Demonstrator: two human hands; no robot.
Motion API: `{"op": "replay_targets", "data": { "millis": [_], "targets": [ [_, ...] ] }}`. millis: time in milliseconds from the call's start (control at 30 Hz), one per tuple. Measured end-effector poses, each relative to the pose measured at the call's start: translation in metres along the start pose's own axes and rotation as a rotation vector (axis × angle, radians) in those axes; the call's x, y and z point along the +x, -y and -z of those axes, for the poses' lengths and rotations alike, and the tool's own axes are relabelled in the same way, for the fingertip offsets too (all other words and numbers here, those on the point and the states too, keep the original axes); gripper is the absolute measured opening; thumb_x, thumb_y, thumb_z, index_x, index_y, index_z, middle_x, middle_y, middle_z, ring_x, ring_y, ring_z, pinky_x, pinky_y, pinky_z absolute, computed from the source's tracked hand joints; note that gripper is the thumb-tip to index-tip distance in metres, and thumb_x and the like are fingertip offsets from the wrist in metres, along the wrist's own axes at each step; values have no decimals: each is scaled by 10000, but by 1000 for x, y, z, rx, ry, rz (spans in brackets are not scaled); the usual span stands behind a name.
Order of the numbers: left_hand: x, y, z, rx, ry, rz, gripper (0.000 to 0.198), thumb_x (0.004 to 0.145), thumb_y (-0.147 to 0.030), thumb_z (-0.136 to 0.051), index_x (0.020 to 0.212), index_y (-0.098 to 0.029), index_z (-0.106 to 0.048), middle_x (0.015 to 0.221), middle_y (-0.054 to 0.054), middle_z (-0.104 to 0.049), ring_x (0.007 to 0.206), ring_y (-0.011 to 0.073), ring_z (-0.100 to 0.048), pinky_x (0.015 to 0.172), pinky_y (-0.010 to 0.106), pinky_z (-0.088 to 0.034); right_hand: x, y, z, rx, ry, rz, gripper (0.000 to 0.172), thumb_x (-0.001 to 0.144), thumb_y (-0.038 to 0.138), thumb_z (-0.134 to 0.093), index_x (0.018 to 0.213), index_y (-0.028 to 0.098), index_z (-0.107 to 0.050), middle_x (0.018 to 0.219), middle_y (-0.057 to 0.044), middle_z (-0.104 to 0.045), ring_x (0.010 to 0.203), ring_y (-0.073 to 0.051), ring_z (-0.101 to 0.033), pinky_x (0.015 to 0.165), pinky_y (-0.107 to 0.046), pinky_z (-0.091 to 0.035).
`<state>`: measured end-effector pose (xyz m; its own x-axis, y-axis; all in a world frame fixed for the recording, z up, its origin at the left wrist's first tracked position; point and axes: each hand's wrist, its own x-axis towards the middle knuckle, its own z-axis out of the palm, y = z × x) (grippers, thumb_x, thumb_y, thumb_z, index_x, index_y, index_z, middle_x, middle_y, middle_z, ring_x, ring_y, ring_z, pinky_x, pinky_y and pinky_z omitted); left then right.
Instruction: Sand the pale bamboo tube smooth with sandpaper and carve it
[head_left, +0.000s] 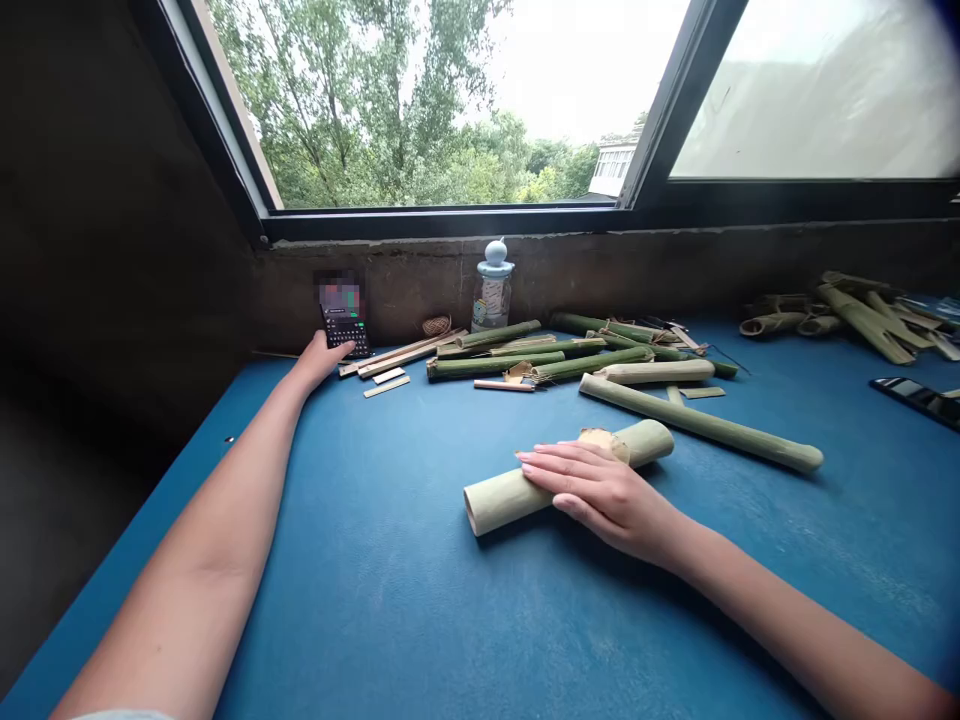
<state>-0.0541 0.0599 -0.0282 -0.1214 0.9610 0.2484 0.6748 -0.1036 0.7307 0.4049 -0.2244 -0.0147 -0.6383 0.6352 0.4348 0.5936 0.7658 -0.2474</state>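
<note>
My left hand (324, 355) reaches to the far left of the table and grips the lower left edge of a smartphone (349, 337), its thumb over the lit keyboard. The phone stands upright against the wall. My right hand (600, 492) lies with fingers stretched out across a thick, pale green bamboo tube (506, 502). A tan, ragged-edged sheet (606, 441), perhaps sandpaper, shows between that palm and the tube; most of it is hidden. Behind the tube lies a thinner bamboo stick (709, 423), with a short peeled piece (660, 372) beyond it.
Several green bamboo lengths (495, 366) and thin strips (386, 387) lie along the wall. A lidded jar (492, 290) stands among them, beside a small woven ball (436, 326). At right are split bamboo pieces (862, 315) and a dark glossy object (919, 398). A window frame (450, 222) rises behind.
</note>
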Motion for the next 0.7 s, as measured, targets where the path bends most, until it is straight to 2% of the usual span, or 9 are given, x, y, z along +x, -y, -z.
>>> {"op": "replay_targets", "data": {
  "millis": [100, 167, 333, 433, 533, 700],
  "targets": [
    [6, 6, 0, -82, 43, -52, 676, 649, -457, -701, 1231, -134, -579, 1320, 189, -643, 1250, 354, -590, 1080, 456, -439, -3, -13, 4, -77, -74, -155, 406, 1069, 327, -370, 1400, 280, -599, 1355, -49, -671, 1283, -251, -624, 1109, -507, -488],
    [9, 9, 0, -84, 35, -32, 666, 607, -420, -704, 1194, -129, -588, 1299, 193, -654, 1230, 364, -599, 1070, 467, -446, -3, -14, 5, -103, -122, -218, 411, 1071, 328, -361, 1394, 262, -606, 1342, -60, -677, 1285, -264, -621, 1098, -527, -495],
    [7, 4, 3, -98, -9, 21, 471, 617, -401, -653, 1013, -147, -632, 1170, 164, -705, 1144, 369, -633, 1034, 469, -468, 1, 1, -1, -3, -42, -39, 424, 1071, 311, -375, 1457, 254, -538, 1437, -57, -602, 1361, -231, -553, 1145, -465, -468],
    [3, -2, 6, -113, -38, 10, 313, 715, -431, -570, 871, -168, -637, 1085, 137, -719, 1115, 344, -631, 1028, 444, -467, 1, -5, 0, -47, -102, -124, 415, 1068, 321, -379, 1428, 253, -573, 1383, -60, -647, 1314, -248, -597, 1120, -488, -492],
    [2, -7, 7, -87, -89, 30, 261, 790, -419, -515, 795, -179, -619, 1037, 130, -715, 1112, 325, -616, 1041, 425, -451, -4, -15, 0, -86, -135, -208, 409, 1066, 321, -381, 1412, 256, -588, 1369, -60, -658, 1315, -265, -596, 1111, -525, -493],
    [3, -8, 7, -80, -113, 57, 177, 783, -341, -522, 764, -184, -601, 989, 102, -711, 1103, 305, -602, 1030, 386, -455, -9, -35, 3, -86, -111, -183, 403, 1068, 318, -371, 1382, 247, -612, 1365, -59, -662, 1298, -254, -611, 1113, -515, -489]
  ]
}}
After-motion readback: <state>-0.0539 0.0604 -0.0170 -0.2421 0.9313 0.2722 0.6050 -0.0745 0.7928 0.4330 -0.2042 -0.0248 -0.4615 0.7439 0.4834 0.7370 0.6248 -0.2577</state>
